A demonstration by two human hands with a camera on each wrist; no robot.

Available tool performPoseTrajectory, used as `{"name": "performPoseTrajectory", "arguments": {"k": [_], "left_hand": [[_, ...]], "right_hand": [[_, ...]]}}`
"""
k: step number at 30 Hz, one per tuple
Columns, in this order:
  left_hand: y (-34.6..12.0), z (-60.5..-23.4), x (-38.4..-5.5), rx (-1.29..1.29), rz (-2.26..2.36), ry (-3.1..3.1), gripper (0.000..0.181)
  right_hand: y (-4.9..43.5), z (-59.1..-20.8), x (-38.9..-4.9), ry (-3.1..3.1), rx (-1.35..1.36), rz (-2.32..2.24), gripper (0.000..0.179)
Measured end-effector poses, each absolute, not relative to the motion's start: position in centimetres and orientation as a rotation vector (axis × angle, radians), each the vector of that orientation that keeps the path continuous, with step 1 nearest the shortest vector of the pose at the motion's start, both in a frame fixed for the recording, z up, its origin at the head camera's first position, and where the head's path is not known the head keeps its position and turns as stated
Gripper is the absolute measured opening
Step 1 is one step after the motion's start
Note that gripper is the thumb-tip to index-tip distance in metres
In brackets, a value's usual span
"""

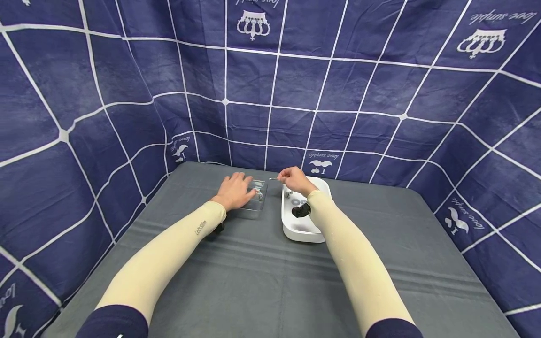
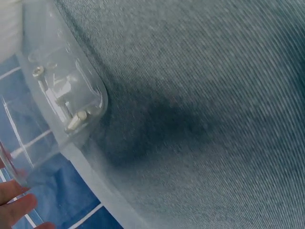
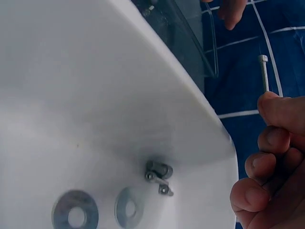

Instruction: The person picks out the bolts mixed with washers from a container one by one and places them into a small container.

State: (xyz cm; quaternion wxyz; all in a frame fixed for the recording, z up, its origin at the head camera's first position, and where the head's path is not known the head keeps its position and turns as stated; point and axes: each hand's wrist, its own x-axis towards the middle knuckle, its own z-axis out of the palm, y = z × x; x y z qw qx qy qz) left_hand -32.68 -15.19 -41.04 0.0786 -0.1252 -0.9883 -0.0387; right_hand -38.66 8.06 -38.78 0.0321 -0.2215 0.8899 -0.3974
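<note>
My right hand (image 1: 294, 180) pinches a small silver bolt (image 3: 265, 74) between thumb and fingertips, with its round head pointing away from the hand. That hand is above the far end of a white tray (image 1: 291, 233). To its left, my left hand (image 1: 236, 191) lies over a clear plastic box (image 1: 250, 214), its fingers extended across the side. Several silver bolts (image 2: 76, 120) lie inside this box, as the left wrist view shows. In the white tray are two flat washers (image 3: 61, 211) and a small cluster of metal hardware (image 3: 159, 175).
Grey cloth (image 1: 253, 281) covers the table. A blue curtain (image 1: 296, 84) with white lines hangs behind the table and along both sides. A black wrist device (image 1: 301, 211) on the right arm overlaps the white tray in the head view.
</note>
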Motion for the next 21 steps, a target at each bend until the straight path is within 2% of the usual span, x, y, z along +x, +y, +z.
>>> {"name": "performPoseTrajectory", "arguments": {"k": [21], "left_hand": [[-18.1, -41.9, -32.9, -0.373, -0.171, -2.965, 0.058]], "right_hand": [[4.7, -38.8, -38.6, 2.748, -0.765, -1.171, 0.019]]}}
